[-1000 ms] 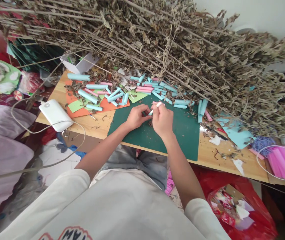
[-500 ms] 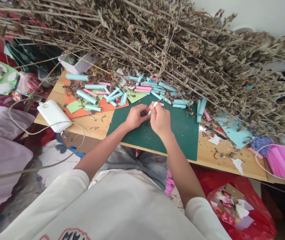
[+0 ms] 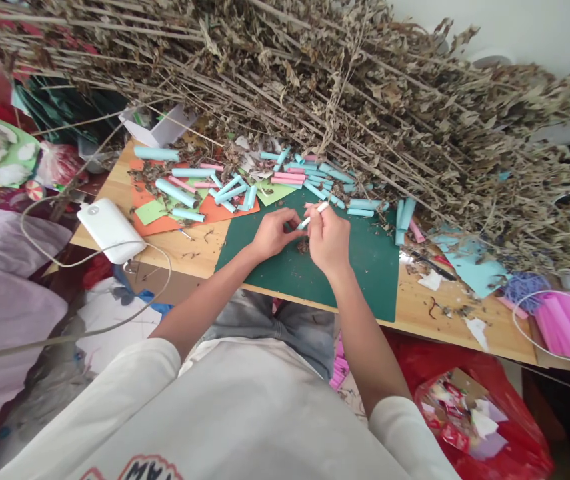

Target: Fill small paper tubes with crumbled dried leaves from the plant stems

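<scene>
My left hand (image 3: 273, 233) and my right hand (image 3: 328, 238) meet over the dark green cutting mat (image 3: 365, 267). Both pinch a thin light stick (image 3: 313, 215) that pokes up from my right fingers, with a bit of blue paper between the hands. Fingers of both hands are curled closed. Several rolled blue and pink paper tubes (image 3: 229, 190) lie just beyond the mat.
A large heap of dried branches (image 3: 365, 100) covers the back of the wooden table (image 3: 185, 247). A white power bank (image 3: 111, 230) with a cable sits at the left edge. Orange and green paper sheets (image 3: 151, 212), blue scraps (image 3: 469, 263), pink strips (image 3: 562, 323) and a red bag (image 3: 469, 413) surround it.
The hands stay together over the mat; the stick's tip has tilted slightly up and right, and the fingers have shifted a little.
</scene>
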`<act>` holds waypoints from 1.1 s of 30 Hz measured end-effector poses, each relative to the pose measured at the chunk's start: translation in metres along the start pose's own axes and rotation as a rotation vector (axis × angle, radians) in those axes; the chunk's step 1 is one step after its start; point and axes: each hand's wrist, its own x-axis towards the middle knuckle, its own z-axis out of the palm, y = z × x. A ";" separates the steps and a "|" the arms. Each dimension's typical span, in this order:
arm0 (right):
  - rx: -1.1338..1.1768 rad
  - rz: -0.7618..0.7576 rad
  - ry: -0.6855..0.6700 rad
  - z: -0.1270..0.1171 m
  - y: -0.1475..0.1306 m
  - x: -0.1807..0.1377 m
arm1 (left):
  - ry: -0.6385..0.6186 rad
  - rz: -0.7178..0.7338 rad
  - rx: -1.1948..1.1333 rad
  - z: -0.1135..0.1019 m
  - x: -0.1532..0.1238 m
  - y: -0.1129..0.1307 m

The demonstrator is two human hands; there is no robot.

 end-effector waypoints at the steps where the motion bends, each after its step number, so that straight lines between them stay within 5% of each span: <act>1: 0.003 -0.004 0.000 0.000 0.001 0.000 | 0.001 0.003 0.001 0.000 0.000 0.000; 23: 0.054 -0.046 0.014 -0.010 -0.005 0.000 | -0.010 -0.017 -0.055 -0.001 0.000 0.002; 29: 0.263 0.144 0.616 -0.050 -0.011 -0.004 | 0.024 -0.154 -0.134 -0.001 0.001 0.007; 33: 0.424 0.305 0.740 -0.060 0.021 -0.020 | 0.217 -0.347 -0.429 -0.007 0.004 0.010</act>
